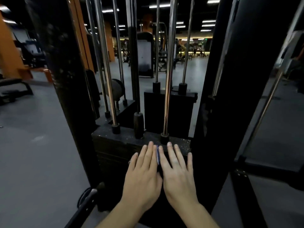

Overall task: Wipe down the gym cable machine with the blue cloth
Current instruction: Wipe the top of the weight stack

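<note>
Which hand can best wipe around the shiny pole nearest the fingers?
Probably the right hand: its fingers lie just before that pole's collar, and the blue cloth shows beside them. The left hand sits farther left.

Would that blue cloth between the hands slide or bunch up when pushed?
Probably floppy: the blue cloth shows only as a thin sliver between left hand and right hand. Likely light; flat hands should drag it across the weight stack.

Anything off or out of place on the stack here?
Nothing askew or damaged. Two oddities: the black top plate of the weight stack is flecked with pale specks, likely dust, and the blue cloth shows only as a thin strip between the left hand and right hand, both flat on the plate.
</note>
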Demonstrator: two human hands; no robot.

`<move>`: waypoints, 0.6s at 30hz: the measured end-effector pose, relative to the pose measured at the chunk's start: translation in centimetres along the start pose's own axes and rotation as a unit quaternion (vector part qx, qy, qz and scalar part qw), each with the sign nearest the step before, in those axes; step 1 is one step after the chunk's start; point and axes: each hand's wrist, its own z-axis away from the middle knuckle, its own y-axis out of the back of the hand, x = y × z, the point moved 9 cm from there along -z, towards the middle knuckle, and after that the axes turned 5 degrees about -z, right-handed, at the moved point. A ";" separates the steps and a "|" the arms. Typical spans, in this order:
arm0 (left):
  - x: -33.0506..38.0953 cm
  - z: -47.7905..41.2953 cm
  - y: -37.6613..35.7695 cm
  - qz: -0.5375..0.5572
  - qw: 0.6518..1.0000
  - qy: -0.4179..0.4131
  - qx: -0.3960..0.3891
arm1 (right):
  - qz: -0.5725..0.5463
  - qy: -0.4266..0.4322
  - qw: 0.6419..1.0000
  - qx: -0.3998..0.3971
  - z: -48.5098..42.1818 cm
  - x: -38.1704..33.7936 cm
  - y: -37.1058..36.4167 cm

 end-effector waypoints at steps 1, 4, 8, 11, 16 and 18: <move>-0.1 -1.1 -1.2 0.005 1.000 0.000 0.002 | 0.000 -0.015 1.000 0.007 -0.9 0.7 -0.9; -0.1 -4.6 -4.2 0.010 1.000 -0.014 0.009 | 0.006 -0.063 0.998 0.030 -3.2 3.1 -3.2; -0.4 -7.1 -8.0 0.019 0.999 -0.023 0.022 | 0.018 -0.084 0.994 0.064 -3.9 5.3 -5.9; -0.4 -7.1 -8.7 0.013 0.998 -0.029 0.056 | 0.019 -0.075 0.993 0.090 -4.1 5.4 -6.1; -0.3 -6.7 -8.5 0.007 0.997 -0.020 0.075 | 0.039 -0.077 0.993 0.082 -3.9 5.4 -5.8; -0.3 -6.7 -8.6 0.007 0.997 -0.019 0.076 | 0.042 -0.075 0.992 0.097 -3.7 5.4 -5.8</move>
